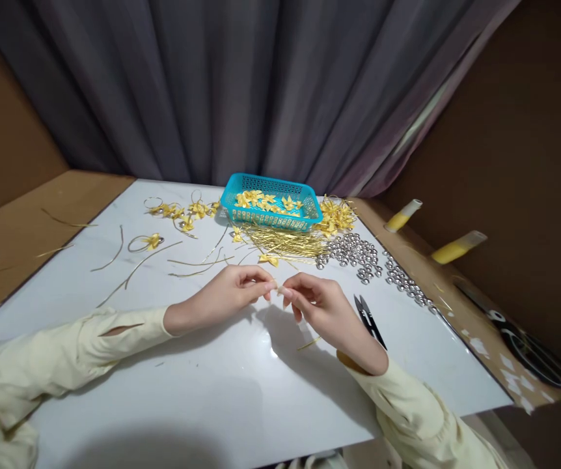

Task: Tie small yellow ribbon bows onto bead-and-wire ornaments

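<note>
My left hand (241, 288) and my right hand (314, 299) meet above the middle of the white tabletop, thumbs and fingertips pinched close together. Whatever lies between the fingertips is too small to make out. Just beyond my hands lies a yellow ribbon flower (269, 260). Behind it is a bundle of gold wires (285, 242). To the right of my right hand rest black thread snips (370, 322) with their blades apart. A short gold wire piece (308, 343) lies below that hand.
A blue plastic basket (232, 210) holds yellow flowers at the back. Beside it are more flowers (335, 215) and silver beads (353, 251). Finished-looking flower rings (152, 241) and loose wires (138, 264) lie left. Scissors (529, 352) and two yellow-filled tubes (459, 247) are at the right edge.
</note>
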`<act>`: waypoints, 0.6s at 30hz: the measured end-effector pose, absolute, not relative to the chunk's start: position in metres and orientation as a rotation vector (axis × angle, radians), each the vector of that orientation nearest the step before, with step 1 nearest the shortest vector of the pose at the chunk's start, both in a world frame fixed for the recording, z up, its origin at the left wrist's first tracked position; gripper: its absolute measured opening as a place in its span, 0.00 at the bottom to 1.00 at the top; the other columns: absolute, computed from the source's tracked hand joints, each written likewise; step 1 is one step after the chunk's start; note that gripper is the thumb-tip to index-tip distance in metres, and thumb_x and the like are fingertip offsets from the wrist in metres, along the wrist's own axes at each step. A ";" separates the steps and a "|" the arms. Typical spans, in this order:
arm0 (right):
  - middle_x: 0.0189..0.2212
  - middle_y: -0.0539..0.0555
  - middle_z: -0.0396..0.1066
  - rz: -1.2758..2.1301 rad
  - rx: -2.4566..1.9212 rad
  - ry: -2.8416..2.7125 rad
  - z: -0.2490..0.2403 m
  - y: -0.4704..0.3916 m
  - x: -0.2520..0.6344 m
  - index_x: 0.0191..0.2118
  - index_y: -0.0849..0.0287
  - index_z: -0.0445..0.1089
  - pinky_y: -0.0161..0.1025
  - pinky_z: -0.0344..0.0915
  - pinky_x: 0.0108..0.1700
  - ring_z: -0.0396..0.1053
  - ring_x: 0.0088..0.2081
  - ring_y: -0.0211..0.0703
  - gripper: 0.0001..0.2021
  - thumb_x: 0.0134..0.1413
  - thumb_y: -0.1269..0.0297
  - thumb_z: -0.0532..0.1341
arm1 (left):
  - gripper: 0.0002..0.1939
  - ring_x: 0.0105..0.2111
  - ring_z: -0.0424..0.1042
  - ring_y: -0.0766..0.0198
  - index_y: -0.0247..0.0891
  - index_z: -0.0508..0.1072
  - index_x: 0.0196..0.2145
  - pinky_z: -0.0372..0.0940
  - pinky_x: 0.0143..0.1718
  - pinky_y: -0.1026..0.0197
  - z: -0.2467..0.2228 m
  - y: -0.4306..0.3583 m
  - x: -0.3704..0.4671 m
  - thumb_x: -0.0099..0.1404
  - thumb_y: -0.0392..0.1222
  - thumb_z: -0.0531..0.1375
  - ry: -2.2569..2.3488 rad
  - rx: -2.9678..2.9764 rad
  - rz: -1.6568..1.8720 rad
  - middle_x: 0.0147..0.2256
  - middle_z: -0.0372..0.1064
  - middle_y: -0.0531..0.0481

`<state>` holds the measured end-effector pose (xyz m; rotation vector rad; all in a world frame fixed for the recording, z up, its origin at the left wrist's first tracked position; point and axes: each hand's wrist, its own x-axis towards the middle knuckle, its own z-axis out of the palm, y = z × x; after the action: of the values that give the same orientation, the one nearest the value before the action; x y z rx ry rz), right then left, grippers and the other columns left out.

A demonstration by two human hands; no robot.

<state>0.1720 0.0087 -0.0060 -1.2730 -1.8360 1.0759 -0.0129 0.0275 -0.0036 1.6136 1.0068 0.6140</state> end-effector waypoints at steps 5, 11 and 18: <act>0.32 0.56 0.71 1.187 -1.360 -1.846 0.000 0.014 0.177 0.38 0.62 0.70 0.31 0.62 0.20 0.66 0.24 0.35 0.11 0.54 0.60 0.57 | 0.12 0.25 0.63 0.70 0.35 0.73 0.33 0.58 0.26 0.67 -0.006 0.028 -0.014 0.64 0.45 0.54 0.998 1.672 0.646 0.28 0.69 0.53; 0.21 0.51 0.69 1.318 -1.403 -1.888 0.003 0.014 0.171 0.35 0.64 0.73 0.30 0.60 0.20 0.61 0.18 0.32 0.12 0.56 0.66 0.54 | 0.11 0.33 0.70 0.66 0.37 0.75 0.34 0.61 0.33 0.66 -0.013 0.027 -0.014 0.65 0.41 0.53 0.983 1.960 0.696 0.34 0.74 0.51; 0.26 0.53 0.74 1.052 -1.431 -2.010 0.000 0.010 0.169 0.35 0.62 0.75 0.32 0.62 0.25 0.69 0.24 0.36 0.12 0.55 0.70 0.53 | 0.10 0.32 0.70 0.67 0.37 0.75 0.35 0.61 0.32 0.66 -0.016 0.028 -0.015 0.64 0.39 0.53 1.024 2.020 0.713 0.33 0.74 0.52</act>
<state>0.1692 0.0101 0.0002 -1.4306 -2.0096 1.0516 -0.0152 0.0279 -0.0159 2.0197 1.0236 0.7129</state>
